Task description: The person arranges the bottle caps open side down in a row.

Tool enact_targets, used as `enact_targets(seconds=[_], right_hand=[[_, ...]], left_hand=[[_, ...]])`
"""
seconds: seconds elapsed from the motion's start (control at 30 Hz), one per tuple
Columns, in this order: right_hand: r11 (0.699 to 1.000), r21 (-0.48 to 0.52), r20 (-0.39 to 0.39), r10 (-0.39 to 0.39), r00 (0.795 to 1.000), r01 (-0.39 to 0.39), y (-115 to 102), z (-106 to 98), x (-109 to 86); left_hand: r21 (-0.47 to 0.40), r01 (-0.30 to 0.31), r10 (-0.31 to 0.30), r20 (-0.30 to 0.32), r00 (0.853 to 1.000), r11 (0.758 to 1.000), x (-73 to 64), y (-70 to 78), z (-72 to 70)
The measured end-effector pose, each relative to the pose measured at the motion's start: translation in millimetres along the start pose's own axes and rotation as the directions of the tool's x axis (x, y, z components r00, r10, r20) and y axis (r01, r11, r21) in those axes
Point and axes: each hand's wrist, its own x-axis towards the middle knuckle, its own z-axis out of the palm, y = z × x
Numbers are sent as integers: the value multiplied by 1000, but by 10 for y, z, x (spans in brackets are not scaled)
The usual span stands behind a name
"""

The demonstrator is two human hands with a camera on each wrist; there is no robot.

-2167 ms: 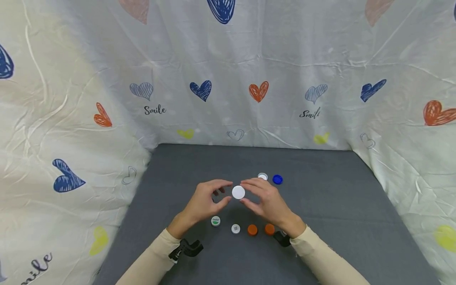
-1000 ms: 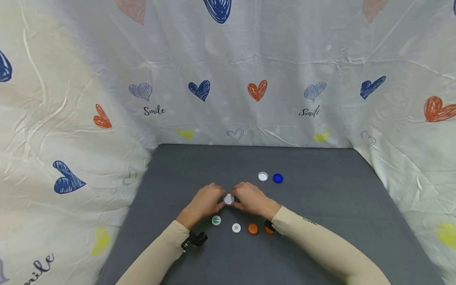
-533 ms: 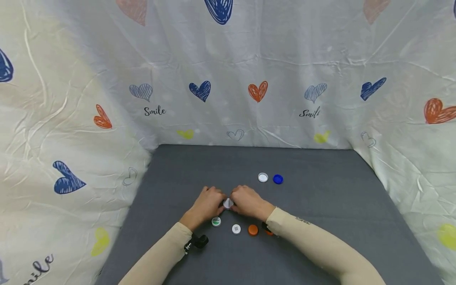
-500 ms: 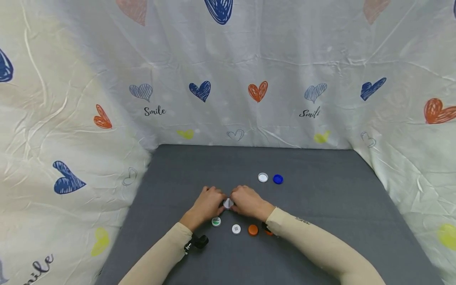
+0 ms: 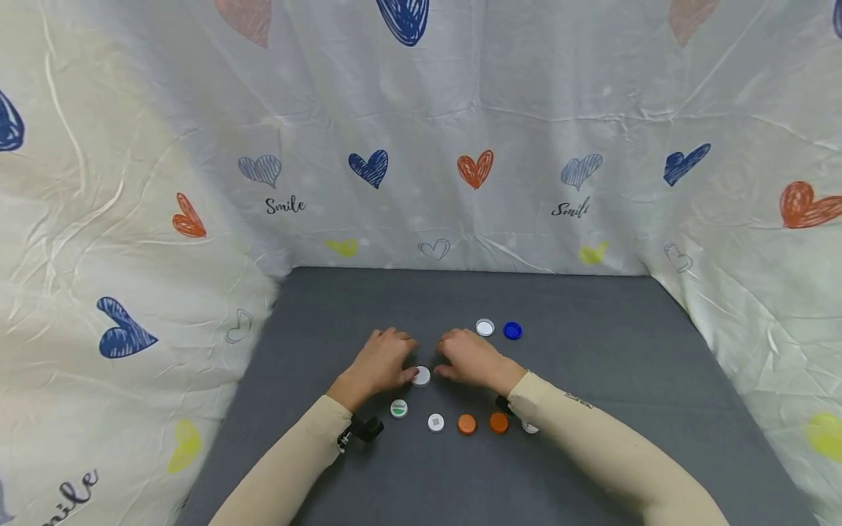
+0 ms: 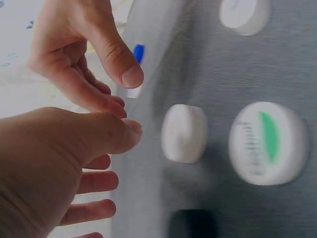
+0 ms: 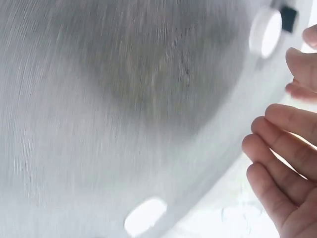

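A plain white bottle cap (image 5: 422, 376) lies on the dark grey cloth between the two hands. My left hand (image 5: 380, 365) is just left of it, its thumb tip right at the cap's edge in the head view. In the left wrist view, the same left hand (image 6: 54, 148) has loose, extended fingers with nothing in them, and the cap (image 6: 184, 134) shows beside the thumb. To the right, my right hand (image 5: 475, 359) hovers with relaxed fingers and holds nothing. Its loosely bent fingers (image 7: 272, 171) also show in the right wrist view, apart from the cap (image 7: 266, 32).
Nearer the person, a row holds a white cap with a green mark (image 5: 398, 408), a white cap (image 5: 435, 423), two orange caps (image 5: 467, 424) and another white cap (image 5: 530, 427) partly behind the right sleeve. Farther back lie a white cap (image 5: 484, 327) and a blue cap (image 5: 512, 331).
Both hands have drawn apart from the white cap, the right one moving right and slightly back. The cap, earlier pinched between them, now lies on the cloth with its round top showing.
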Motion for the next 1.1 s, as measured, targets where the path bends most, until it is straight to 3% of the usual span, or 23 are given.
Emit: enact_targets(seconds=[0.13,0.27,0.4,0.53,0.8,1.1], right_hand=[[999,-13,-10,41,999,-41,186,-161,-56],[991,-2,-5,131,991,-131,382,-288,-149],[974,7,-12,226,974,-226,561,-369,-246],[967,0,-24,255,967,-255,715,-397,-337],[958,30,-47,287,957,-286,920,-306,-454],[951,53,-31,305,952,-303,1051,-156,-471]], left_hand=[[5,-22,22,-26,999,1000,163,0,-106],[11,-40,40,-32,999,999,350,44,-182],[-13,-41,40,-24,999,999,540,107,-224],[-28,-47,46,-20,999,999,738,177,-223],[-79,-62,65,36,997,995,1105,331,-134],[-64,-61,68,106,992,996,1387,473,96]])
